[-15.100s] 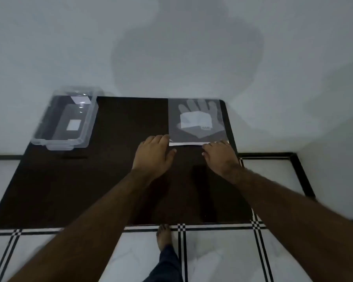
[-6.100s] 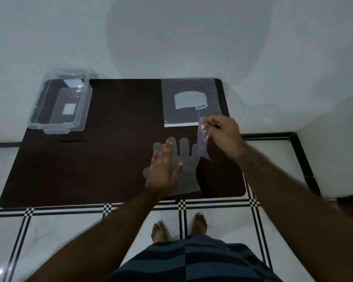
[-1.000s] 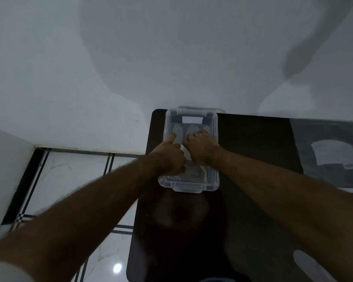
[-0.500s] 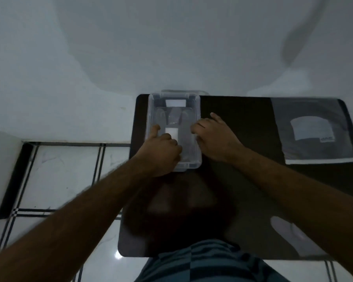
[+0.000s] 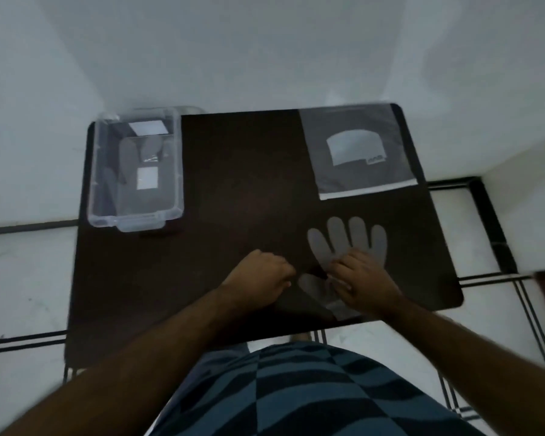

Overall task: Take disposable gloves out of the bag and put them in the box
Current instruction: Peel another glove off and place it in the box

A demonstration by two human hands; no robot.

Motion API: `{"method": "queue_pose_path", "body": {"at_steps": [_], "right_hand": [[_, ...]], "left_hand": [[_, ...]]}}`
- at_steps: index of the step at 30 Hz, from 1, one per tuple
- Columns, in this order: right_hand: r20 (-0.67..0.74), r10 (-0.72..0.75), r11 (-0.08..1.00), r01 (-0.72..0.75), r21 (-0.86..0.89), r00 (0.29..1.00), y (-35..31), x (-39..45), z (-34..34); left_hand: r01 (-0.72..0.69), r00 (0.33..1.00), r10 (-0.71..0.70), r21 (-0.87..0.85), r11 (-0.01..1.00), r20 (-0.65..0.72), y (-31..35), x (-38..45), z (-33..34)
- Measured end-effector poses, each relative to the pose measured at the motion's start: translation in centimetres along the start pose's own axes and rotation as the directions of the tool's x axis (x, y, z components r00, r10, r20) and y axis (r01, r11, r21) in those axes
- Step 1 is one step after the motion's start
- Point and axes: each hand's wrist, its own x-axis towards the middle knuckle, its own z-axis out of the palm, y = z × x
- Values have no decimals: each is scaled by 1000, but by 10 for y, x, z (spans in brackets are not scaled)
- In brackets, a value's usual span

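A translucent disposable glove (image 5: 350,237) lies flat on the dark table (image 5: 239,190), near its front right, fingers pointing away from me. My right hand (image 5: 364,280) lies on the glove's palm with its fingers curled onto it. My left hand (image 5: 260,275) is a closed fist just left of the glove's thumb; I cannot tell if it touches it. The clear plastic box (image 5: 139,223) stands at the table's rear left with another glove (image 5: 129,158) lying inside. The clear bag (image 5: 359,152) with a white label lies flat at the rear right.
The table stands against a white wall, on a white tiled floor (image 5: 26,278) with black lines. My patterned blue clothing (image 5: 296,391) fills the lower middle of the view. A bare dark stretch of tabletop lies between the box and the bag.
Both hands have left the box at the rear left and moved to the glove at the front right. One glove now lies in the box, and my view has swung right.
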Motion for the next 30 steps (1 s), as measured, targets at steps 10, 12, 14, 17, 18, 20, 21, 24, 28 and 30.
{"method": "queue_pose_path", "body": {"at_steps": [10, 12, 14, 17, 18, 20, 21, 24, 28, 30], "right_hand": [[230, -44, 991, 72, -114, 972, 88, -99, 31], [227, -45, 988, 77, -132, 973, 96, -101, 36], [207, -64, 985, 95, -143, 976, 101, -103, 40], [182, -98, 979, 128, -161, 978, 100, -104, 45], [181, -122, 972, 154, -177, 976, 99, -104, 48], [184, -166, 960, 201, -194, 969, 96, -105, 54], [185, -182, 959, 216, -185, 966, 95, -106, 56], [125, -192, 976, 203, -75, 973, 90, -108, 54], [13, -114, 987, 111, 120, 993, 79, -97, 39], [-12, -57, 973, 58, 222, 998, 71, -83, 22]], "left_hand": [[-76, 995, 80, -65, 995, 58, 108, 43, 87], [-56, 996, 56, -5, 998, 66, 116, 44, 95], [-60, 994, 52, 87, 994, 95, 120, 41, 104], [-91, 994, 76, 205, 974, 80, 121, 33, 117], [-88, 995, 77, 217, 972, 59, 122, 31, 120], [-105, 994, 101, 224, 969, 31, 121, 29, 127], [-121, 993, 120, 226, 967, 22, 119, 29, 130], [-128, 991, 132, 190, 973, -9, 118, 26, 132], [-25, 989, 21, -24, 999, -149, 121, 23, 105], [78, 973, -120, -207, 975, -196, 119, 24, 83]]}}
